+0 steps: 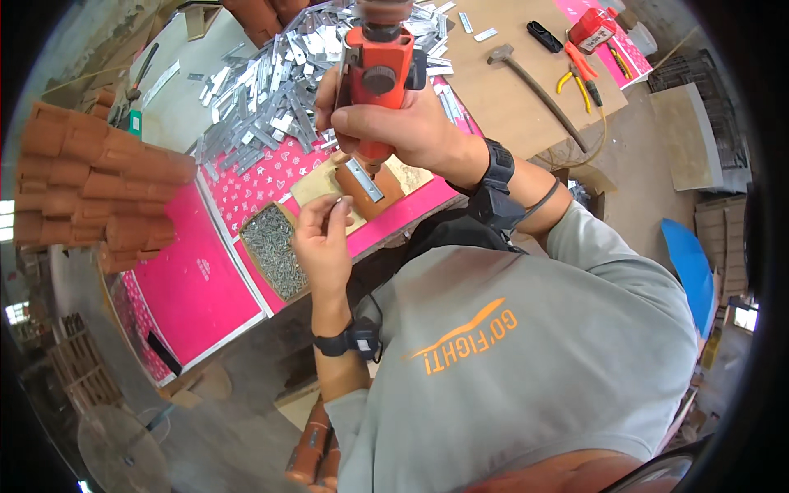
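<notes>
My right hand [403,127] is wrapped round a red power drill [380,78], held upright with its nose pointing down. Below it a curved terracotta tile [394,195] lies on a pale wooden board [311,191]. A short silver metal strip [363,179] rests on the tile, and the drill's nose comes down beside it. My left hand [325,234] is closed in a pinch just left of the tile, a small shiny screw [339,200] between thumb and forefinger. By that hand sits an open box of screws [279,251].
A heap of metal strips [279,78] covers the table's far side. Terracotta tiles [99,181] are stacked at the left. A hammer [538,94], orange-handled cutters [582,70] and a red bottle [592,31] lie at the far right. More tiles [312,448] are below the table.
</notes>
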Tool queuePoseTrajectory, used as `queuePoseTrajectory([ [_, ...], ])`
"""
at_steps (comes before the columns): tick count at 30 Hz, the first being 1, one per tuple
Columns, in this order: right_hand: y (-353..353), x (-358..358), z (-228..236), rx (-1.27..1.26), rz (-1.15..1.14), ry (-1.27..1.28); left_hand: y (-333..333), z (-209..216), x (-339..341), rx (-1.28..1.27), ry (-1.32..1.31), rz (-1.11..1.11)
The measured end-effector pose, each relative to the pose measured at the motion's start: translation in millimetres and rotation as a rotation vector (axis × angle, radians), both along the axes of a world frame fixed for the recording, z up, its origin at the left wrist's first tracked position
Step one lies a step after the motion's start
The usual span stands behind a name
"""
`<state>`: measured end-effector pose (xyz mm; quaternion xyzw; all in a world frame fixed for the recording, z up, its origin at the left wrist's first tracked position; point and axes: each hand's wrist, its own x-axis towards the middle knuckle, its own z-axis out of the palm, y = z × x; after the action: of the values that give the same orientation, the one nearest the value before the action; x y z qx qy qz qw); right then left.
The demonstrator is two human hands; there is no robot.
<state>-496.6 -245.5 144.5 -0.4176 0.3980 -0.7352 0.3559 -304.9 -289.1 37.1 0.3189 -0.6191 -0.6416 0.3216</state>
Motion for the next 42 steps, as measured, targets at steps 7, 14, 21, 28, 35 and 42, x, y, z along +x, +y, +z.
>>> queuePoseTrajectory([
  [7, -2, 8, 13, 0.005, -0.004, 0.026, 14, -7, -21, 0.13, 0.139, -0.064],
  [14, -1, 12, 8, 0.012, -0.018, -0.002, 20, -7, -23, 0.044, 0.075, -0.037],
  [21, -1, 12, 4, 0.021, 0.033, -0.061, 23, -10, -22, 0.009, 0.083, -0.016],
  [28, 4, 16, 4, 0.045, 0.004, 0.018, 24, -11, -23, -0.035, -0.007, 0.031],
  [35, -9, 15, -17, -0.025, 0.004, 0.136, 6, -24, -35, -0.568, -0.108, 0.179],
  [42, -27, 8, -31, 0.036, 0.007, 0.16, -16, -41, -45, -0.609, -0.203, 0.157],
])
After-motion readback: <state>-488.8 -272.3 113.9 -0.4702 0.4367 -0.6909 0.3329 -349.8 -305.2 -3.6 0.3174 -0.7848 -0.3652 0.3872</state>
